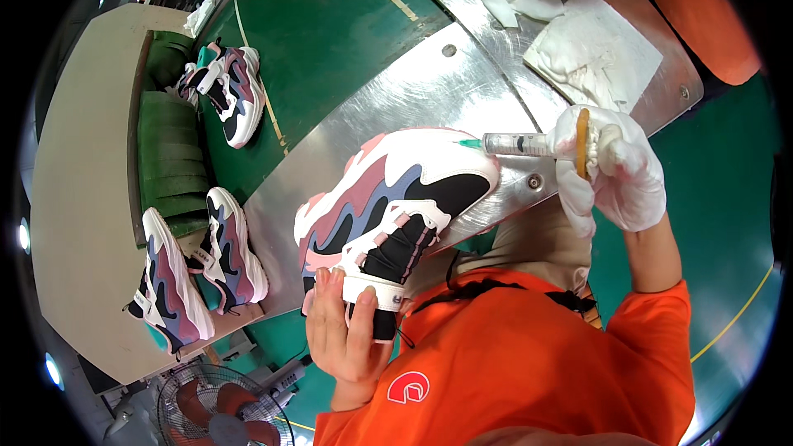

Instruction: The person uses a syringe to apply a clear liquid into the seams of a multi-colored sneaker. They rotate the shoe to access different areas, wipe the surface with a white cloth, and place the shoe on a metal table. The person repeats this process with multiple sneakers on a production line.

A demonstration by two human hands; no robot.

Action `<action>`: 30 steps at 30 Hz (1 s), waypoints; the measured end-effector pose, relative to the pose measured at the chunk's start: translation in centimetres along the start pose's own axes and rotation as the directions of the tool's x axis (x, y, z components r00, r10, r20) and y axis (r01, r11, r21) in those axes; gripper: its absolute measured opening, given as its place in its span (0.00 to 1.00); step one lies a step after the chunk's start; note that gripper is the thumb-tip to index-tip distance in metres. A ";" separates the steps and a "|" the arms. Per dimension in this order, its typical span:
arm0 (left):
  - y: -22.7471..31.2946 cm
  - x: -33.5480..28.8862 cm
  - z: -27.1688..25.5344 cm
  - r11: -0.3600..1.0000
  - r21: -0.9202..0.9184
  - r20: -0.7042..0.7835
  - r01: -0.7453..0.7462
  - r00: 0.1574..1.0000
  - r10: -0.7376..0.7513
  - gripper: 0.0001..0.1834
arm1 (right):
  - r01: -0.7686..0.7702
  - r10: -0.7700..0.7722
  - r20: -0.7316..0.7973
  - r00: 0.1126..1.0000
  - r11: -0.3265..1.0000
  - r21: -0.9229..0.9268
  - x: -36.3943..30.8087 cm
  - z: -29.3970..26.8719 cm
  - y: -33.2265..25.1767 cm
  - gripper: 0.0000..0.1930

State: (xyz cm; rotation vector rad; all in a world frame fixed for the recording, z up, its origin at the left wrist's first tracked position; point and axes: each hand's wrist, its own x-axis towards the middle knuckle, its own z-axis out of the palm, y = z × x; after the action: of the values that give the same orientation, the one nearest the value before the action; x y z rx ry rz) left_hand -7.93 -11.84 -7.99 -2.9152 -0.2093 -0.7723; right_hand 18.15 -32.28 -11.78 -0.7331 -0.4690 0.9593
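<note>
A white sneaker [401, 215] with pink, mauve, blue and black panels lies tilted over the metal worktop, its toe pointing right. My bare left hand [347, 334] grips it at the ankle strap, fingers wrapped round the collar. In my right hand [615, 169], which wears a white glove, is a clear syringe [519, 144] with a green needle tip. The tip reaches the white edge of the sole near the toe; whether it touches cannot be made out. A yellow-brown ring [582, 144] stands out against the glove around the syringe's rear end.
Matching sneakers [235, 252] stand at the left beside a green curved conveyor belt [172, 153], and another sneaker [235, 95] lies farther up. White cloths [591, 54] and part of another shoe rest on the metal top at the upper right. A fan [223, 409] stands at the lower left.
</note>
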 end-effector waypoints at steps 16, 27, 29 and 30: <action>0.5 -0.2 0.2 1.000 0.026 0.001 0.005 1.000 -0.005 0.30 | 0.227 -0.160 -0.238 0.958 0.931 0.285 -2.5 1.7 3.4 0.29; 0.2 -0.4 0.4 1.000 0.007 -0.029 -0.013 0.999 0.014 0.31 | 0.228 -0.186 -0.281 0.941 0.966 0.123 -3.1 3.4 3.0 0.30; 0.2 -0.2 0.7 1.000 -0.006 -0.038 -0.016 0.999 0.016 0.30 | 0.210 -0.179 -0.325 0.929 0.975 0.065 -3.3 4.0 2.7 0.32; 0.1 -0.2 0.8 1.000 -0.013 -0.039 -0.020 0.999 0.020 0.30 | 0.197 -0.172 -0.353 0.920 0.980 0.038 -3.2 4.4 2.5 0.32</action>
State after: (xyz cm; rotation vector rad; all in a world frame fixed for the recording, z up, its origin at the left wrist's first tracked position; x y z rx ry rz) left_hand -7.68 -11.87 -8.80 -2.9077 -0.1714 -0.8297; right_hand 12.23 -32.54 -10.84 -0.7596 -0.1858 0.6474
